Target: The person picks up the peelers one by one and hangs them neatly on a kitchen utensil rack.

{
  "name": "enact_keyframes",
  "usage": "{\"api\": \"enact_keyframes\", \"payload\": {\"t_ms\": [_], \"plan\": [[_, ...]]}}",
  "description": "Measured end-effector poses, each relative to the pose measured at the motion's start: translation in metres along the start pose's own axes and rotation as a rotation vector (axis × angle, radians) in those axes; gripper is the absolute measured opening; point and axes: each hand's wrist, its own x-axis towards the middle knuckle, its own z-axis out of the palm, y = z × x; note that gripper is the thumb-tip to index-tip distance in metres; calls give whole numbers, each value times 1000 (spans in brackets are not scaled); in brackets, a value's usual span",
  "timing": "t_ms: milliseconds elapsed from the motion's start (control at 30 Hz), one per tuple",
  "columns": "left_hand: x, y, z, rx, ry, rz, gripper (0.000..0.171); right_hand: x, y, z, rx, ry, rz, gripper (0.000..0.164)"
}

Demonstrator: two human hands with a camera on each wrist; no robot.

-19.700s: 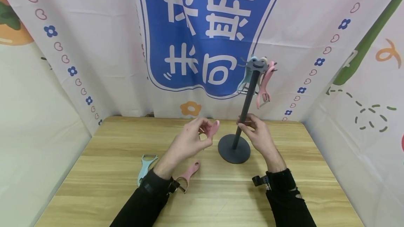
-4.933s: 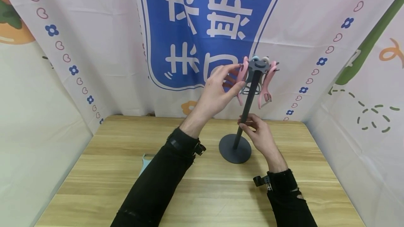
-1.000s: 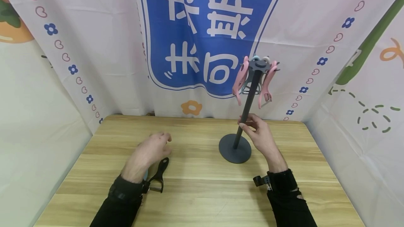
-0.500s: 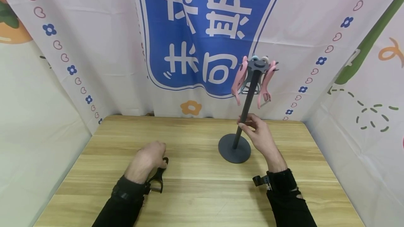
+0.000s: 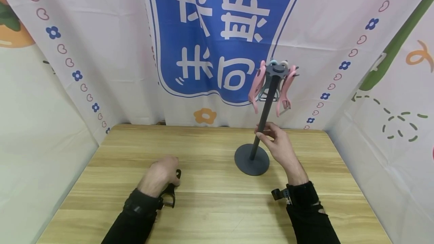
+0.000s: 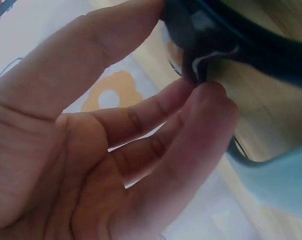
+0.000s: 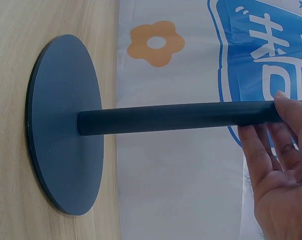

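On the left of the table, my left hand (image 5: 162, 174) pinches the handle of a black peeler (image 5: 169, 195) between thumb and fingertips. The peeler's blade end points toward my wrist. The left wrist view shows the dark handle (image 6: 205, 30) between the fingers, with a light blue peeler (image 6: 285, 180) beyond it; my hand hides that one in the head view. My right hand (image 5: 279, 144) holds the pole of a dark grey stand (image 5: 266, 112) with thumb and fingers. Pink peelers (image 5: 256, 86) hang left and right on its hooks, with light blue and white ones behind.
The stand's round base (image 5: 251, 165) rests on the wooden table (image 5: 217, 214), right of centre. A printed cloth (image 5: 129, 67) hangs behind the table's back edge, and patterned cloth walls flank both sides.
My left hand, earlier at the pink peeler on the stand's left, has come down to the table and taken the black peeler's handle. My right hand stays on the pole.
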Motion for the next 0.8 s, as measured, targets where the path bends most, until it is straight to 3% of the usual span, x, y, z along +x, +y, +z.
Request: {"api": "enact_keyframes", "payload": {"t_ms": [233,500,800], "plan": [[2,-1,3,-55,22,30,40,0,-1,0,8,-1,-7,33],[4,-3,4,-122,35,60,37,0,0,0,10,-2,-15,34],[5,-4,0,-98,128,158,39,-1,-1,0,8,9,-15,31]]}}
